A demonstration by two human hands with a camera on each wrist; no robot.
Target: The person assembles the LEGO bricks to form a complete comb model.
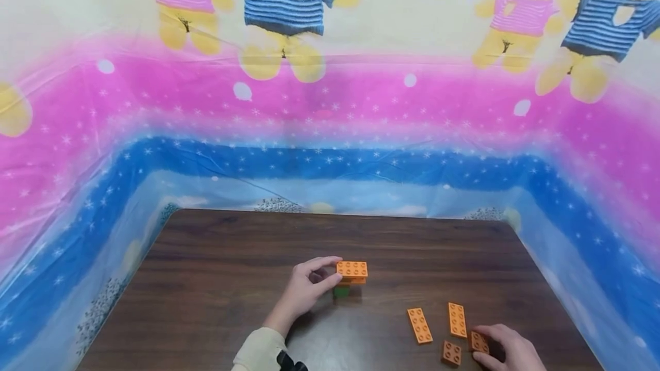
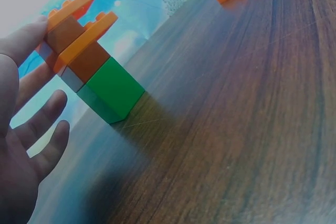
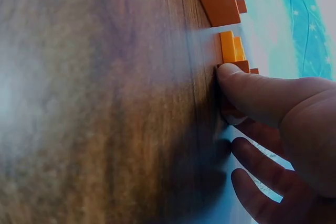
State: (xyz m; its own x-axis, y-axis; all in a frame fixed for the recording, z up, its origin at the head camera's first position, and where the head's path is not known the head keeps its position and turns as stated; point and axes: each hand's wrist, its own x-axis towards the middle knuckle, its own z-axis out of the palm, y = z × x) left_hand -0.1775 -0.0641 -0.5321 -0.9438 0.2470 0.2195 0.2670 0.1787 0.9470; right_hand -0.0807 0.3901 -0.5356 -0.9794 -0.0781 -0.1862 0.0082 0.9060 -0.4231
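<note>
Near the middle of the table stands a brick tower (image 1: 353, 271): a green brick (image 2: 115, 92) at the base, then brown bricks alternating with thin orange plates. My left hand (image 1: 305, 289) pinches the tower's upper part from its left side between thumb and index finger; its other fingers are apart from the bricks in the left wrist view. At the front right, my right hand (image 1: 511, 348) pinches a small brown brick (image 1: 479, 342) at table level. The right wrist view shows the thumb across this brick, hiding much of it.
Left of the right hand lie two flat orange plates, a left plate (image 1: 420, 326) and a right plate (image 1: 456, 319), and another small brown brick (image 1: 451, 353). Behind the dark wooden table (image 1: 232, 239) hangs a patterned cloth (image 1: 330, 107).
</note>
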